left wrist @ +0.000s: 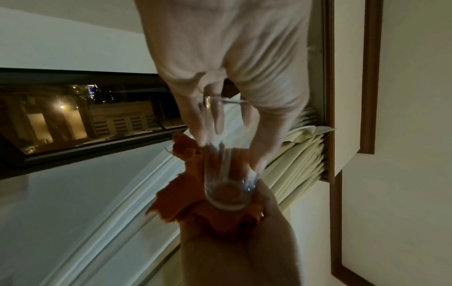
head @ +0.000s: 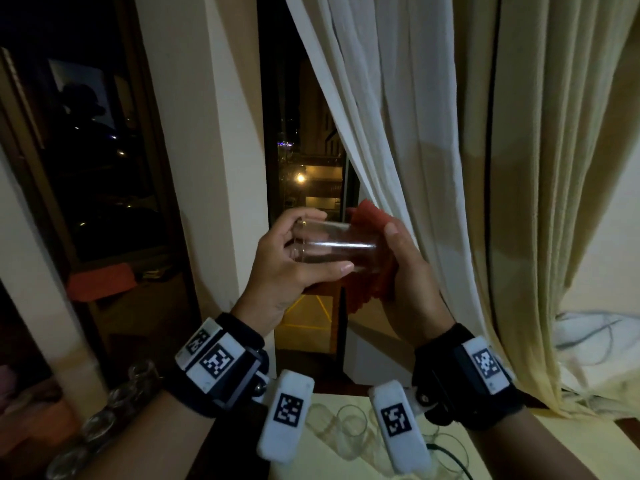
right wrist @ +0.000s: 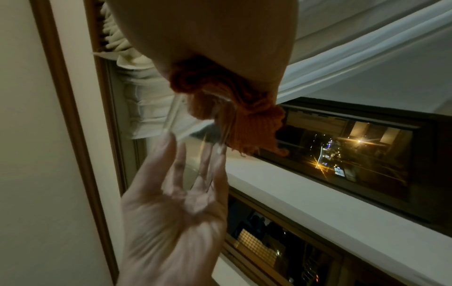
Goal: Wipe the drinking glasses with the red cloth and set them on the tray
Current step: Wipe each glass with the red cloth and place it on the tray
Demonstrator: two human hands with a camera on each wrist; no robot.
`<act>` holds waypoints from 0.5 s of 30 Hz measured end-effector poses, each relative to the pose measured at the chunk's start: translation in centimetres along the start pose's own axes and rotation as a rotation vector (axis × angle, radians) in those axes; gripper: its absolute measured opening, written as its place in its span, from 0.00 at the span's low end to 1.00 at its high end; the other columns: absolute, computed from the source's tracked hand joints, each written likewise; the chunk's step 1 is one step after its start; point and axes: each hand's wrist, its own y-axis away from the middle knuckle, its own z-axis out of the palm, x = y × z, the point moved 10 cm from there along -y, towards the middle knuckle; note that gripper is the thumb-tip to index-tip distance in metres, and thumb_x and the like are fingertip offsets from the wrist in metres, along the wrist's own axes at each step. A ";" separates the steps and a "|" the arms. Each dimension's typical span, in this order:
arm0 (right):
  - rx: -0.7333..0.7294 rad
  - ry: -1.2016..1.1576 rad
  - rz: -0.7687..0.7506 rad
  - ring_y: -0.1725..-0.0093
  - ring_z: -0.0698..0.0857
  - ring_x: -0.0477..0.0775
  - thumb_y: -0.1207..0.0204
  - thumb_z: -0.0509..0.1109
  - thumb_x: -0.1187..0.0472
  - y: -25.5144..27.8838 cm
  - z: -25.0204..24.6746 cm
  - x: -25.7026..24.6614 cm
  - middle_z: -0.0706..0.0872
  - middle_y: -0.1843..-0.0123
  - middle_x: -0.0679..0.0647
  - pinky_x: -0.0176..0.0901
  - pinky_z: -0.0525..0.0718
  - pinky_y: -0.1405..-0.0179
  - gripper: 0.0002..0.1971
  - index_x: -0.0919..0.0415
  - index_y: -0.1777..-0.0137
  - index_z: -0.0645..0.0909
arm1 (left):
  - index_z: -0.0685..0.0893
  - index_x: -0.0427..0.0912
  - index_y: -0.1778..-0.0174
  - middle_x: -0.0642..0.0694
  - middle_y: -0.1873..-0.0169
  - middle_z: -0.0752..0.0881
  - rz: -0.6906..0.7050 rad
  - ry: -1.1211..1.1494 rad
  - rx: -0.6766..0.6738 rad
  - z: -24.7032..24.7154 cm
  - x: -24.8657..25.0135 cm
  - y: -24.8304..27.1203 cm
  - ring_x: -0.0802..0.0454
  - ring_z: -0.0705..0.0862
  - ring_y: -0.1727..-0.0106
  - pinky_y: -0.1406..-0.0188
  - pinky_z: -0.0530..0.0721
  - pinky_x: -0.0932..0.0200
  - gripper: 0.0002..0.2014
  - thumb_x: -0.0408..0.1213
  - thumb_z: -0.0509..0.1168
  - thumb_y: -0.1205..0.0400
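Glass comes first: in the head view a clear drinking glass [head: 334,245] lies on its side in the air, in front of a dark window [head: 304,161] and a pale curtain [head: 433,133]. The left hand [head: 287,261] holds its open end, with fingers [head: 304,216] curled over the top and the thumb under it. The right hand [head: 405,271] holds the red cloth [head: 372,220] against the bottom end of the glass, with the thumb pointing up along the cloth. Down below, more clear glasses [head: 349,419] stand on the yellow bench [head: 332,462], and other glasses [head: 104,417] stand in a row at the dark left side.

Left wrist view: the left hand [left wrist: 227,67] reaches down and its fingers [left wrist: 259,154] wrap round the glass [left wrist: 229,183]. The thick round bottom of the glass sits in the orange-red cloth [left wrist: 181,203], and the right hand [left wrist: 244,251] is bunched round that cloth from below.

Right wrist view: the right hand [right wrist: 208,38] squeezes the crumpled cloth [right wrist: 244,120] over one end of the glass [right wrist: 215,135]. The left hand [right wrist: 176,212] holds the other end with long, nearly straight fingers [right wrist: 168,154] along its side. The glass looks blurry here.
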 end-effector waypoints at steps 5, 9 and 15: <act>0.034 -0.108 0.056 0.47 0.90 0.63 0.11 0.56 0.46 -0.4 -0.8 0.0 0.91 0.40 0.63 0.47 0.88 0.65 0.22 0.59 0.28 0.80 | 0.84 0.51 0.43 0.50 0.50 0.91 -0.047 0.023 -0.119 1.1 -0.1 0.1 0.48 0.91 0.46 0.50 0.87 0.60 0.34 0.40 0.85 0.46; 0.000 -0.055 0.024 0.48 0.91 0.58 0.10 0.52 0.48 -0.5 -0.6 -0.5 0.91 0.41 0.57 0.43 0.88 0.64 0.21 0.55 0.29 0.80 | 0.83 0.51 0.42 0.49 0.47 0.90 0.019 -0.016 -0.051 0.5 0.5 -0.5 0.50 0.91 0.45 0.52 0.87 0.64 0.35 0.36 0.88 0.44; 0.006 -0.028 0.075 0.50 0.92 0.57 0.10 0.53 0.48 -0.8 -1.0 0.2 0.93 0.46 0.55 0.47 0.90 0.61 0.19 0.53 0.34 0.83 | 0.85 0.58 0.45 0.52 0.47 0.89 -0.002 -0.093 -0.112 0.8 -0.1 -0.5 0.49 0.90 0.44 0.50 0.89 0.60 0.31 0.46 0.85 0.45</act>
